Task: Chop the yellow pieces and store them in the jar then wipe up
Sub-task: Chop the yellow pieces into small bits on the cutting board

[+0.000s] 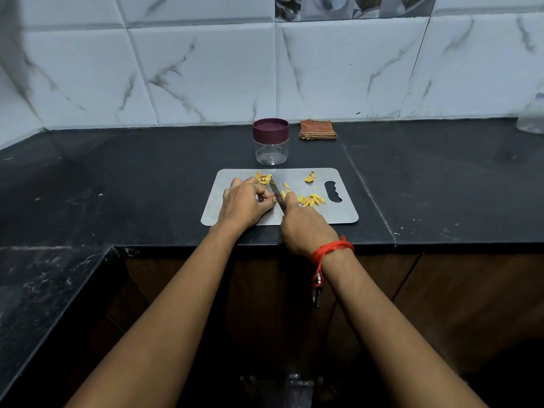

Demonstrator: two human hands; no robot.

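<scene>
**Grip.** Right hand: fingers closed round the handle of a knife, forefinger stretched along the spine, probably to steady the cut. The blade points away from the person, its edge on the board. Left hand: fingers curled, tips pinched together right against the blade's left side. It is apparently pinning one of the yellow pieces for the next cut. That piece is almost wholly hidden under the fingertips.

**Work surface.** Cutting board, grey metal, lying flat near the front edge of the black counter, within easy reach of both arms. All yellow pieces lie on it, none in the jar. Cut strips are heaped to the right of the knife, likely pushed clear of the blade. Pieces near the far edge look chunkier and probably await chopping.

**Behind the board.** Jar, clear and empty, with its maroon lid on, stands just beyond the board for filling. A folded cloth lies beside it by the wall, presumably for the wipe-up.

**Count.**
- Knife: 1
- Board: 1
- Jar: 1
- Lid: 1
- Cloth: 1
- Clear bottle at the far right: 1
- Red thread on the right wrist: 1
- Yellow pieces: four clusters; single pieces are too small to count.
</scene>
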